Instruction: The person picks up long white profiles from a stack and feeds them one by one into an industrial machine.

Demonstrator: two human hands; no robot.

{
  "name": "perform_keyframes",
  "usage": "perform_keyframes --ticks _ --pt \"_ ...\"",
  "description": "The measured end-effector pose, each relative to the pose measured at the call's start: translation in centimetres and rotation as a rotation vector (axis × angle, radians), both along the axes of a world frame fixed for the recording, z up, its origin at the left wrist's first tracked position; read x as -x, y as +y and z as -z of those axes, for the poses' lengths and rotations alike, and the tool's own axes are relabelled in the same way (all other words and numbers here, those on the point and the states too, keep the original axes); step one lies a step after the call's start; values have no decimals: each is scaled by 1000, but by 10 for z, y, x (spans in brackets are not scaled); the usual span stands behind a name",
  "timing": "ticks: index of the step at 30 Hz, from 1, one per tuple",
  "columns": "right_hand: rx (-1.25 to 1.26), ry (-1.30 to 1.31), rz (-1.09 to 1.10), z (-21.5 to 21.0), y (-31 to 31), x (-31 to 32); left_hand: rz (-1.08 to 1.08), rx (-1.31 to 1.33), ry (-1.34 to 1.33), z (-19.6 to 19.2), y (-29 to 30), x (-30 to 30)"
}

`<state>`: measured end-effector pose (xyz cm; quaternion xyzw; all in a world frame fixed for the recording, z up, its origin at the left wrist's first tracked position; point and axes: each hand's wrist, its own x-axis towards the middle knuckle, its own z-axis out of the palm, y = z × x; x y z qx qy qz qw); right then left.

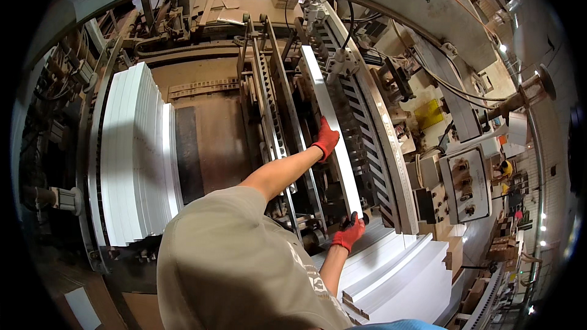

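Note:
A long narrow white board (320, 88) lies lengthwise over the dark rails of a machine. My left hand (326, 138), in a red glove, grips its left edge around the middle. At the near end of the same board, my right hand (349, 234), also red-gloved with dark fingertips, is closed on the board's end. Close below and right of my right hand, long white boards (397, 269) lie in a stack. Palms and some fingers of both hands are hidden.
A tall stack of white boards (125, 153) stands in the machine at left. Metal rails (269, 91) run beside the held board, and a striped bed with a long beam (391, 146) lies to its right. A control box (466, 183) and hanging cables are farther right.

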<state>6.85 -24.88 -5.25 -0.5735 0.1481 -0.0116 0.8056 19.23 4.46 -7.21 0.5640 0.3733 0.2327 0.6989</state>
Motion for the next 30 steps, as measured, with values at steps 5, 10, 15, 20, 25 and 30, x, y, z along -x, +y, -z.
perform_keyframes --ticks 5,10,15,20,25,30 --pt "-112 15 58 0 12 -19 4 -155 -68 -6 10 1" --pt "247 -56 249 28 17 -37 170 -361 84 -12 15 -3" --pt "588 -101 77 24 21 -46 142 -405 350 -36 15 -14" --pt "707 -227 -2 14 38 -49 78 -372 357 -44 35 -29" --pt "518 -203 -121 4 39 -44 103 -329 318 -14 44 -46" --pt "492 -177 -166 -5 34 -40 -2 -155 41 63 -8 -74"
